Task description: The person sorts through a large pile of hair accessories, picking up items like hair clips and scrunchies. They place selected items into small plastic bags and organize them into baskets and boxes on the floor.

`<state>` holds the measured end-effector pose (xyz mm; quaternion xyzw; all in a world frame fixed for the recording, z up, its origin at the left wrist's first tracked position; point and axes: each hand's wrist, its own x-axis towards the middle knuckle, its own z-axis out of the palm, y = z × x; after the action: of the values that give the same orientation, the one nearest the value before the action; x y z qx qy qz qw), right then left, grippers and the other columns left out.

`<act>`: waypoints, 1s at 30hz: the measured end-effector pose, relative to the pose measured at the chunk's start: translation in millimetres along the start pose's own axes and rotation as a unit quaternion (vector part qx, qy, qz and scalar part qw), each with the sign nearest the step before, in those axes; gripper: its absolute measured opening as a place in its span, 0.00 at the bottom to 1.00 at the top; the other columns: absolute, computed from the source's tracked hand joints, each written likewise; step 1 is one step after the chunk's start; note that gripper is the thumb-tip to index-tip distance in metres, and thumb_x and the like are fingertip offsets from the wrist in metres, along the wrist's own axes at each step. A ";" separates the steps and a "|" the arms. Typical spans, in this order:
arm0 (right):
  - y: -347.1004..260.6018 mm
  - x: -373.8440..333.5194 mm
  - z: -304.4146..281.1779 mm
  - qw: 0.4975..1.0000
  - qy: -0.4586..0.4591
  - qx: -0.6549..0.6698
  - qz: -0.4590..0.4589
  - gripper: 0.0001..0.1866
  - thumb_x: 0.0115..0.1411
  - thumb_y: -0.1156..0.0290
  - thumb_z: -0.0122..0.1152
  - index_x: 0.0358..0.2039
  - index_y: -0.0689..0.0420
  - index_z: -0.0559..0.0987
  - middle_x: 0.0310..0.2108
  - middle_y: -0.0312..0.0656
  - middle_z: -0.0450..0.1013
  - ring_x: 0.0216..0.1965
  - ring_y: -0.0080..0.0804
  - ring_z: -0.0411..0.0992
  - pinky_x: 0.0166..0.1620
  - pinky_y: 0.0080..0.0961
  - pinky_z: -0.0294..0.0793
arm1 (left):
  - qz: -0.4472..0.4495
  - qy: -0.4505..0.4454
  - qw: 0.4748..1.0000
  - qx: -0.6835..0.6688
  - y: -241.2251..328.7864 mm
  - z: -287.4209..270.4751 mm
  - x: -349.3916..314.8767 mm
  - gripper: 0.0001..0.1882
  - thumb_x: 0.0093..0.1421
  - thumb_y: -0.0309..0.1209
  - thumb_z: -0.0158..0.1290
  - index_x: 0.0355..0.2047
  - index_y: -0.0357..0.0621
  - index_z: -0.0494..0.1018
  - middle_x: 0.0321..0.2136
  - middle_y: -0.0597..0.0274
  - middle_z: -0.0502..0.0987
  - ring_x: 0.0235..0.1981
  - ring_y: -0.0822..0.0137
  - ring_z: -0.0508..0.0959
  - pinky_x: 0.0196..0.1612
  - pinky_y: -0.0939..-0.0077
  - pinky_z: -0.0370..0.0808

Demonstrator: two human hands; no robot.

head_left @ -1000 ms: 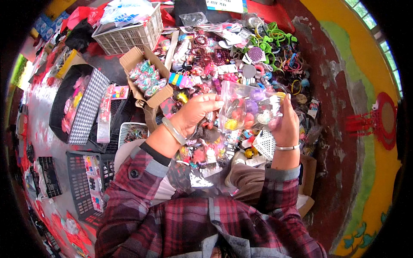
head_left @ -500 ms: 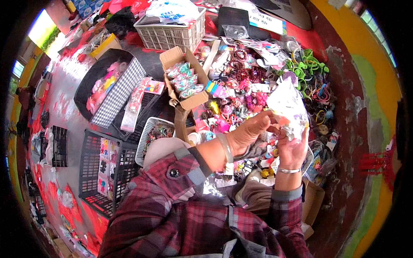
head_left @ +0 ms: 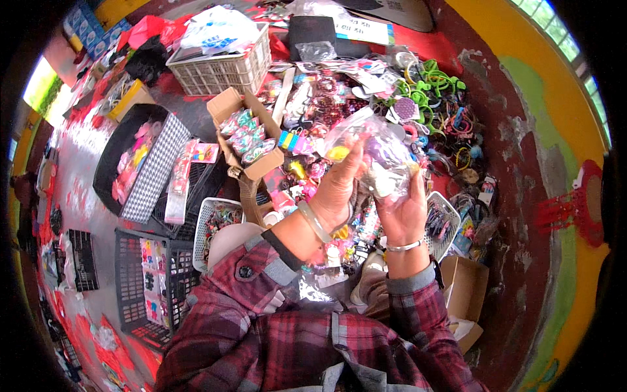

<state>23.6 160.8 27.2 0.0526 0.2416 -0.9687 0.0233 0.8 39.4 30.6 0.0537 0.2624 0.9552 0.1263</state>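
Note:
A clear plastic bag (head_left: pixel 386 147) with white, purplish and pale contents is held up in front of me. My right hand (head_left: pixel 406 214), with a silver bangle at the wrist, grips its lower right side. At the bag's left edge is my left hand (head_left: pixel 332 195), thumb raised against the plastic; its other fingers are mostly hidden. A pale bangle (head_left: pixel 315 221) circles that wrist. Beneath both hands spreads a heap of hair ties and small colourful accessories (head_left: pixel 317 171). What exactly the bag holds is too blurred to name.
Left of the heap stand a cardboard box (head_left: pixel 266 164) of small bagged goods, a houndstooth-sided bin (head_left: pixel 153 171), a white basket (head_left: pixel 199 243) and a black crate (head_left: pixel 171 245). A pale crate (head_left: pixel 219 77) is behind. At right are another white basket (head_left: pixel 449 245), an open carton (head_left: pixel 467 287) and the wall.
My view has turned slightly right. Both hands have brought the bag leftward, and it now appears wider and more see-through. My left hand has shifted to its left edge, thumb upright.

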 end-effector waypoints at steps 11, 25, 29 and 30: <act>11.0 -6.1 -17.0 0.955 0.083 -0.277 0.062 0.17 0.55 0.67 0.49 0.46 0.52 0.70 0.41 0.32 0.71 0.41 0.23 0.68 0.43 0.24 0.63 | -0.028 0.035 0.995 -0.094 19.1 -1.4 1.0 0.20 0.60 0.48 0.45 0.45 0.49 0.67 0.36 0.63 0.74 0.37 0.64 0.76 0.39 0.65 0.76; -54.2 -15.7 2.2 0.949 -0.172 -0.265 -0.028 0.28 0.47 0.59 0.59 0.44 0.65 0.71 0.45 0.46 0.70 0.45 0.36 0.69 0.44 0.31 0.70 | 0.113 0.031 0.991 -0.057 59.5 -8.8 7.5 0.18 0.61 0.42 0.42 0.48 0.50 0.65 0.45 0.64 0.71 0.47 0.61 0.71 0.51 0.57 0.67; -67.2 -18.1 13.1 0.978 -0.041 -0.144 -0.144 0.32 0.50 0.62 0.54 0.53 0.65 0.62 0.49 0.50 0.66 0.45 0.38 0.69 0.45 0.29 0.71 | 0.078 0.026 0.994 -0.066 54.7 -0.6 3.0 0.19 0.61 0.40 0.43 0.51 0.49 0.64 0.47 0.63 0.69 0.49 0.61 0.70 0.52 0.57 0.66; -70.7 -16.3 12.4 0.969 -0.028 -0.170 -0.177 0.32 0.50 0.63 0.54 0.54 0.64 0.61 0.50 0.49 0.66 0.44 0.37 0.69 0.44 0.29 0.71 | 0.066 0.033 0.995 -0.064 51.7 -2.5 2.4 0.19 0.61 0.40 0.43 0.51 0.49 0.64 0.48 0.62 0.69 0.49 0.61 0.69 0.52 0.58 0.66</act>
<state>33.7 217.6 72.8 -0.0232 0.4078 -0.9030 -0.1331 -12.9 -4.1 55.1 0.0315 0.2003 0.9776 0.0574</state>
